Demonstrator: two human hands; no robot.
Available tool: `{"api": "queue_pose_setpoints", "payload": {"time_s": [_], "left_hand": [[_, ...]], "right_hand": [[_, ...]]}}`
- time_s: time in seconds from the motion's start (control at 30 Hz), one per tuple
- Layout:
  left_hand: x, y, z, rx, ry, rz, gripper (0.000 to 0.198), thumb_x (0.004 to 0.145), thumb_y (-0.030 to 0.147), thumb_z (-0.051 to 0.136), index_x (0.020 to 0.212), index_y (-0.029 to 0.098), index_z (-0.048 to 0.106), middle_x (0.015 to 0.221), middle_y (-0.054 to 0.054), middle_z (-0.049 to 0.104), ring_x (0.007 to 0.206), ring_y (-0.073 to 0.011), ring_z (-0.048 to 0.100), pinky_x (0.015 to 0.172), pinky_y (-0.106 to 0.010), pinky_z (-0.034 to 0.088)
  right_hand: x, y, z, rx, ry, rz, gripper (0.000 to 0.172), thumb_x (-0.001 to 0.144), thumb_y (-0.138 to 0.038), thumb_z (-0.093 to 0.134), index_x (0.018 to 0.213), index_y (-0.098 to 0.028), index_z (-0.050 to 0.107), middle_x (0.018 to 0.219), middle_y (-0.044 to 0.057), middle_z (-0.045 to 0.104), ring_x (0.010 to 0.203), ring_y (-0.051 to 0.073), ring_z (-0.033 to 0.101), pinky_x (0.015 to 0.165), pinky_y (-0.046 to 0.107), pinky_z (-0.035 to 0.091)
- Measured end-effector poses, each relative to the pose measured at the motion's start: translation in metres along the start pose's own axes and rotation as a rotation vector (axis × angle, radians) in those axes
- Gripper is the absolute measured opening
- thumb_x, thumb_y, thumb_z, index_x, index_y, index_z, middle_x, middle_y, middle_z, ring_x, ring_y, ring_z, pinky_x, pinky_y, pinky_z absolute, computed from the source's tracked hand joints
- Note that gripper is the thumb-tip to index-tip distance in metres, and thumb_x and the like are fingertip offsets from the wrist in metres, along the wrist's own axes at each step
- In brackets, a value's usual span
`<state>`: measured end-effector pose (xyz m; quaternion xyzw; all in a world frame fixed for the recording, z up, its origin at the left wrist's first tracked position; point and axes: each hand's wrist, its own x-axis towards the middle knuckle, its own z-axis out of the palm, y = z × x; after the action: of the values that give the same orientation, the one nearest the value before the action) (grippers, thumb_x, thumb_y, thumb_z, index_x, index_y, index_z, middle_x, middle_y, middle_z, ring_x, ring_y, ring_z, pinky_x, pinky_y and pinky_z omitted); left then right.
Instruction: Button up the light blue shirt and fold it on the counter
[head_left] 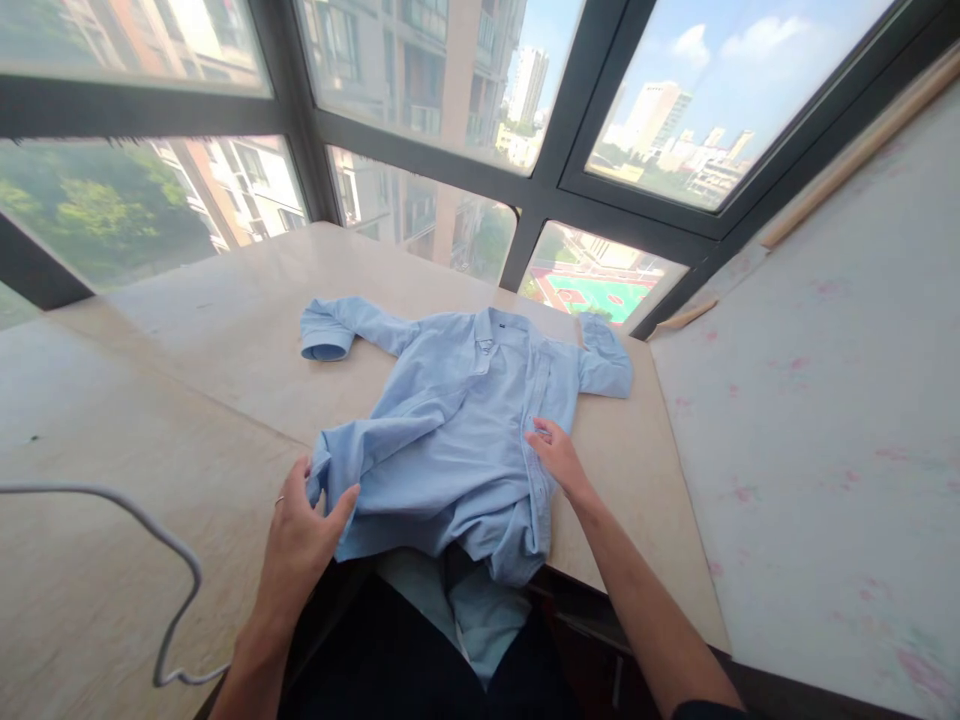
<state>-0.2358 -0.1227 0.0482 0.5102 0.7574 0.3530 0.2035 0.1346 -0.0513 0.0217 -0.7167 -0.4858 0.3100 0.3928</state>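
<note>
A light blue button-up shirt point(450, 410) lies front up and unbuttoned on the tabletop, collar away from me and sleeves rolled. Its left-hand front panel is folded and bunched beside my left hand point(304, 525). That hand's thumb and fingers are spread around the panel's edge, touching the cloth; a ring is on one finger. My right hand point(556, 455) is at the button placket on the shirt's right side, fingertips curled in and closed on its edge. The hem is crumpled and hangs a little over the table's near edge.
The pale tabletop point(225, 400) runs to dark-framed windows point(442, 160) at the back. A grey cable point(161, 540) curves over it at left. A flower-patterned wall point(810, 400) bounds the right side. My lap, in dark clothing, is against the near edge.
</note>
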Motion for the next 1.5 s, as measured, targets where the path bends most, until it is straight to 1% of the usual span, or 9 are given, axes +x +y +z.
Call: {"api": "queue_pose_setpoints", "payload": {"time_s": [0.17,0.27,0.43,0.57,0.67,0.87,1.07,1.3,1.5], "left_hand": [[-0.002,0.013,0.01,-0.295,-0.189,0.06,0.06,0.081,0.048,0.056,0.131,0.016,0.052,0.105,-0.01,0.07,0.087,-0.0239,0.071,0.083,-0.04,0.058],[-0.006,0.03,0.014,-0.204,-0.141,0.167,0.041,0.085,0.044,0.05,0.114,0.018,0.064,0.097,-0.008,0.072,0.086,-0.0229,0.069,0.083,-0.038,0.056],[-0.003,0.051,0.014,-0.044,0.064,0.272,0.039,0.087,0.039,0.049,0.116,0.017,0.063,0.113,-0.011,0.067,0.1,-0.0263,0.064,0.09,-0.042,0.053],[0.001,0.053,0.018,0.014,-0.003,0.332,0.042,0.087,0.04,0.049,0.122,0.018,0.059,0.121,-0.012,0.063,0.112,-0.0296,0.059,0.098,-0.046,0.049],[-0.006,0.055,0.023,0.003,-0.056,0.389,0.042,0.089,0.041,0.048,0.122,0.017,0.058,0.121,-0.012,0.063,0.115,-0.0288,0.058,0.1,-0.045,0.047],[-0.035,0.057,0.043,0.026,-0.215,0.575,0.042,0.089,0.041,0.052,0.124,0.018,0.059,0.13,-0.013,0.06,0.124,-0.0288,0.054,0.108,-0.046,0.042],[-0.04,0.043,0.08,0.221,-0.537,0.719,0.048,0.092,0.044,0.053,0.131,0.017,0.056,0.144,-0.016,0.052,0.141,-0.0309,0.038,0.113,-0.052,0.034],[-0.035,0.044,0.097,0.361,-0.553,0.724,0.049,0.097,0.044,0.044,0.136,0.016,0.053,0.153,-0.018,0.039,0.146,-0.0304,0.03,0.118,-0.055,0.022],[-0.026,0.048,0.095,0.373,-0.536,0.726,0.048,0.095,0.041,0.045,0.135,0.016,0.054,0.152,-0.017,0.042,0.145,-0.0302,0.032,0.118,-0.053,0.024]], "right_hand": [[-0.036,-0.017,-0.015,0.434,-0.06,0.233,0.047,0.071,-0.047,0.069,0.109,-0.02,0.062,0.108,0.007,0.069,0.089,0.021,0.066,0.07,0.03,0.052],[-0.058,-0.024,-0.025,0.562,-0.122,0.321,0.05,0.071,-0.044,0.073,0.113,-0.021,0.057,0.106,0.006,0.068,0.08,0.017,0.065,0.062,0.027,0.051],[-0.09,-0.023,-0.044,0.483,-0.317,0.381,0.057,0.074,-0.041,0.076,0.122,-0.022,0.051,0.096,0.003,0.066,0.069,0.013,0.064,0.054,0.023,0.052],[-0.111,-0.019,-0.058,0.326,-0.605,0.381,0.058,0.077,-0.047,0.075,0.122,-0.018,0.052,0.067,-0.004,0.06,0.056,0.014,0.065,0.043,0.021,0.051],[-0.119,-0.021,-0.064,0.352,-0.708,0.407,0.065,0.073,-0.044,0.078,0.124,-0.019,0.048,0.066,-0.006,0.06,0.049,0.016,0.066,0.036,0.02,0.047],[-0.115,-0.034,-0.071,0.627,-0.455,0.286,0.052,0.066,-0.039,0.082,0.108,-0.017,0.061,0.062,-0.004,0.062,0.043,0.011,0.058,0.04,0.022,0.046],[-0.1,-0.044,-0.117,0.8,0.15,0.107,0.046,0.074,-0.055,0.064,0.106,-0.023,0.066,0.087,0.003,0.074,0.084,0.025,0.07,0.072,0.035,0.057],[-0.12,-0.039,-0.128,0.592,-0.068,0.254,0.057,0.083,-0.066,0.048,0.118,-0.023,0.061,0.103,0.01,0.071,0.099,0.029,0.067,0.076,0.042,0.056],[-0.149,-0.008,-0.12,0.684,-0.109,0.373,0.059,0.075,-0.048,0.073,0.124,-0.023,0.053,0.118,0.012,0.064,0.105,0.025,0.064,0.085,0.041,0.055]]}}
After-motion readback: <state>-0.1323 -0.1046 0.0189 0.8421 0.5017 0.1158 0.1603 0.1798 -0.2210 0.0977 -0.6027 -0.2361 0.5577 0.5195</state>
